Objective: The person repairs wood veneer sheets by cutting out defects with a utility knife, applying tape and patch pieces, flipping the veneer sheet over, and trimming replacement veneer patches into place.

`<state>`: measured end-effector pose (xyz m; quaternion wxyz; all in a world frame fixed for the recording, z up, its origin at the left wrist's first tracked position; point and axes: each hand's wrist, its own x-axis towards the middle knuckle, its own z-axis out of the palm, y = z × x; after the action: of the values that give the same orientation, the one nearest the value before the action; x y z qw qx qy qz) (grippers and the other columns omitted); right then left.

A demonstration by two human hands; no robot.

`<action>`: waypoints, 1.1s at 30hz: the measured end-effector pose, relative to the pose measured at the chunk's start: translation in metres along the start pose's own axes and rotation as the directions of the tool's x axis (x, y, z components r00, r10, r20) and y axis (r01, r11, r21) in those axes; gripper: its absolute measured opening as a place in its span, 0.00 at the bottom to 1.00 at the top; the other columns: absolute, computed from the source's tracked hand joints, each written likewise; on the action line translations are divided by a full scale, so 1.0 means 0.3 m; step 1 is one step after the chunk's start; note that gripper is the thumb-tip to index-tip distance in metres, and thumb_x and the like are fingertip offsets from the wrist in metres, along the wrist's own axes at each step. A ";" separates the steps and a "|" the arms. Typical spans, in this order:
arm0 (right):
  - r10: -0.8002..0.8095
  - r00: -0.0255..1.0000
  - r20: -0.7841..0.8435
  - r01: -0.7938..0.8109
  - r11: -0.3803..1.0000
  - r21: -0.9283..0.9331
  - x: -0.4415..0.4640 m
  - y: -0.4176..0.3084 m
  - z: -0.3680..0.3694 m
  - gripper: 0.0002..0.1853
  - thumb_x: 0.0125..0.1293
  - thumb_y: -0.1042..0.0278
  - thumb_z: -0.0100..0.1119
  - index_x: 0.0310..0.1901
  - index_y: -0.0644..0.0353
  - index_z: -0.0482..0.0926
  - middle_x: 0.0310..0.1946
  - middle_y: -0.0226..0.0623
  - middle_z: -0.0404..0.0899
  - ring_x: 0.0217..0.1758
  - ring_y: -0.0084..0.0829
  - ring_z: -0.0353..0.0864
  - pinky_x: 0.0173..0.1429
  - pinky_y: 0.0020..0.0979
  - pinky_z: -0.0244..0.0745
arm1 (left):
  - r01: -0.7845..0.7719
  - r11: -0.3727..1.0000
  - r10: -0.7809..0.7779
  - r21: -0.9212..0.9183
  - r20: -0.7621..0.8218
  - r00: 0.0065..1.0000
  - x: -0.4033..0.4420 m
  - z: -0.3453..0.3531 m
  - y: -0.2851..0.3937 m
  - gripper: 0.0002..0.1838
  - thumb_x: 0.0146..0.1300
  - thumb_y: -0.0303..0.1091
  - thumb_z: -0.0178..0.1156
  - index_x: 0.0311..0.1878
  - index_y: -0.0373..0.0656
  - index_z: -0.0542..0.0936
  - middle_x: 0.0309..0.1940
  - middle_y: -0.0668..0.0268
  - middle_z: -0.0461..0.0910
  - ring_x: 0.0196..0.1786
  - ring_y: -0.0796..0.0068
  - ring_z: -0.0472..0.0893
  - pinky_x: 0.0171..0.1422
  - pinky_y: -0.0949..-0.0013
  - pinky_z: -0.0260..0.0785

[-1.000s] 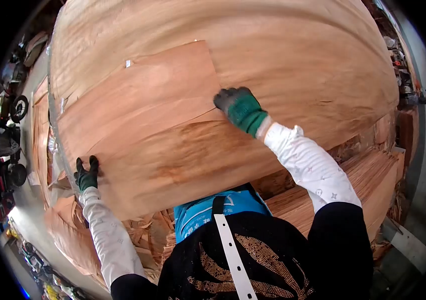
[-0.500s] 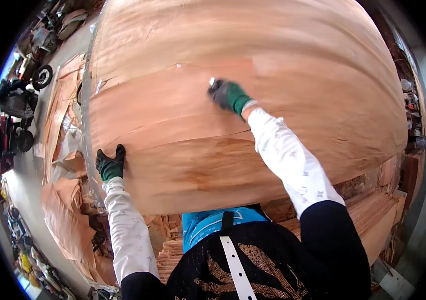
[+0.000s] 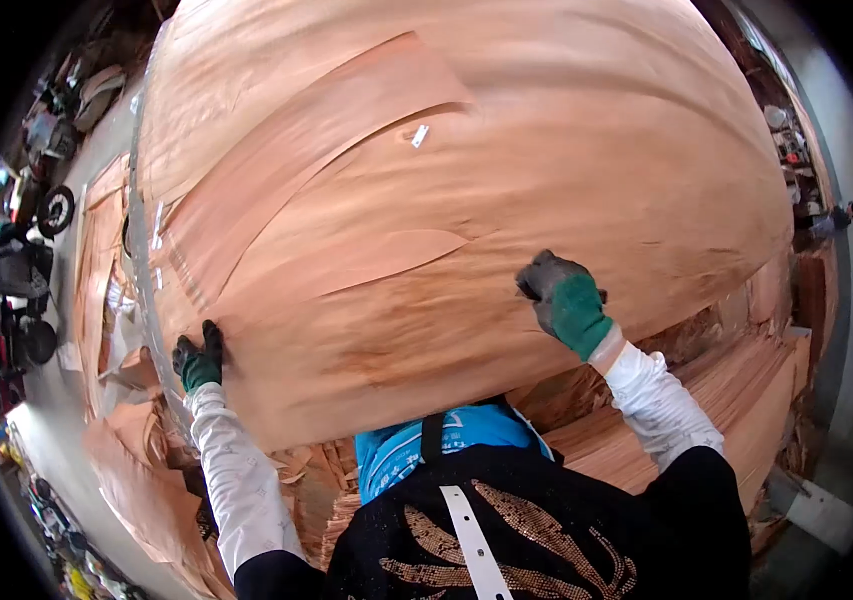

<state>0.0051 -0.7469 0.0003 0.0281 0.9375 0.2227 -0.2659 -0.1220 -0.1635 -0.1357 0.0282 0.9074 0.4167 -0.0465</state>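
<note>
A large sheet of thin wood veneer (image 3: 586, 190) spreads in front of me, with a darker patch near its front edge. On it at the upper left lies a curved loose veneer strip (image 3: 316, 150), and below that a pointed veneer piece (image 3: 346, 267). A small white tab (image 3: 419, 135) sits by the strip's right end. My left hand (image 3: 198, 357), in a grey and green glove, rests with fingers apart on the sheet's left edge. Over the right part of the sheet, my gloved right hand (image 3: 563, 300) is closed with fingers curled; anything inside it is hidden.
A straight metal edge (image 3: 149, 310) runs along the sheet's left side, with small white tabs (image 3: 158, 225) near it. Crumpled veneer scraps (image 3: 131, 450) hang at lower left. Stacked veneer (image 3: 686, 410) lies at right. Parked motorbikes (image 3: 21, 260) and a person (image 3: 834, 218) are farther off.
My right hand has moved down and right, towards me. The veneer strip now lies turned with its right end raised farther up the sheet, and a gap has opened below it. My left hand stays at the edge.
</note>
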 end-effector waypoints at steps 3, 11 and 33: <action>-0.006 0.972 -0.234 0.066 0.965 0.252 0.042 -0.072 -0.006 0.15 0.62 0.70 0.58 0.52 0.53 0.75 0.43 0.47 0.76 0.45 0.49 0.80 0.45 0.44 0.76 | -0.030 0.999 0.027 0.018 0.146 0.989 0.121 0.014 -0.076 0.46 0.59 0.73 0.44 0.53 0.33 0.77 0.50 0.38 0.76 0.56 0.39 0.74 0.64 0.50 0.64; 0.055 0.993 -0.104 0.014 0.820 0.572 0.020 0.013 0.151 0.26 0.55 0.84 0.53 0.58 0.56 0.74 0.45 0.47 0.78 0.48 0.46 0.80 0.49 0.39 0.76 | -0.585 0.376 0.592 -0.719 -0.299 0.748 -0.515 -0.792 0.562 0.20 0.71 0.39 0.51 0.56 0.31 0.75 0.55 0.54 0.77 0.55 0.66 0.77 0.65 0.65 0.62; 0.072 0.829 -0.554 0.258 0.831 0.493 0.038 0.019 0.199 0.23 0.51 0.77 0.62 0.52 0.54 0.77 0.53 0.41 0.76 0.55 0.45 0.75 0.55 0.42 0.74 | 0.453 0.402 0.592 -0.796 0.603 0.534 -0.744 -0.231 1.143 0.17 0.65 0.32 0.59 0.54 0.36 0.73 0.30 0.59 0.81 0.22 0.74 0.77 0.24 0.72 0.70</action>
<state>-0.0129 -0.7576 -0.0571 -0.3205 0.9286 0.1830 -0.0382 -0.0023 -0.5489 -0.0386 0.7157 0.6060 0.2515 -0.2392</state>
